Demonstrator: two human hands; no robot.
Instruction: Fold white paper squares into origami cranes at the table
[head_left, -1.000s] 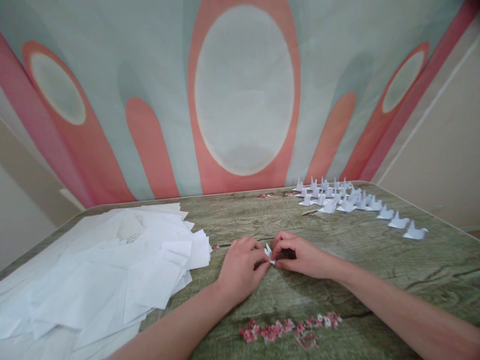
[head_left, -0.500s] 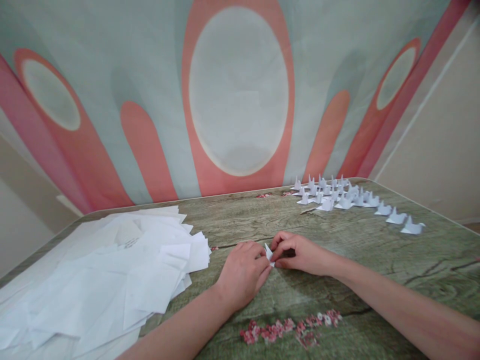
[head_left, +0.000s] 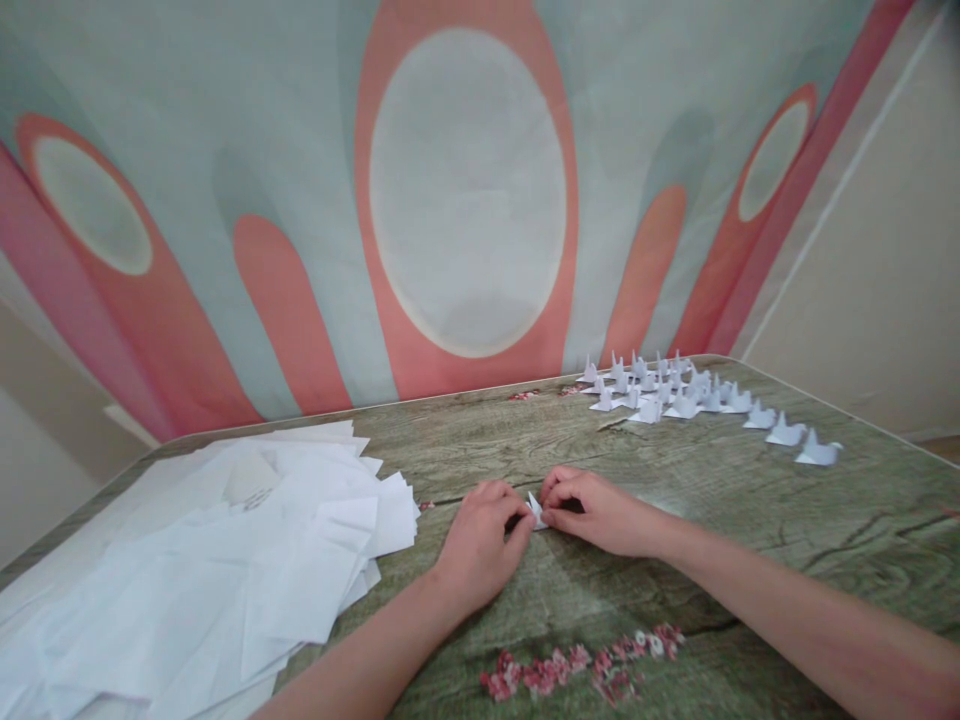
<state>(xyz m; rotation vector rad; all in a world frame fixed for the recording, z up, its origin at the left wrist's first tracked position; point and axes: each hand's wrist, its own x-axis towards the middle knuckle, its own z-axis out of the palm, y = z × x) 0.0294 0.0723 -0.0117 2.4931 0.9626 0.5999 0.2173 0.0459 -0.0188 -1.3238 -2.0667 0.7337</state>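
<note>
On my feed, the left hand (head_left: 480, 545) has its grip pinched on a small white origami bird (head_left: 535, 511), and the right hand (head_left: 600, 512) pinches its other side, mid-desk (head_left: 720, 490). I see similar paper birds (head_left: 817, 453) at far right, loose white sheets (head_left: 202, 560) at left.

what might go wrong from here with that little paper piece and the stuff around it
The small folded paper is between the left hand and right hand, so pulling too hard might tear or crease it. The pile of loose sheets overlaps unevenly beside the left forearm; a sweep of that arm could scatter some. The paper birds stand closely grouped beyond the right hand, so a careless reach might topple a few.
</note>
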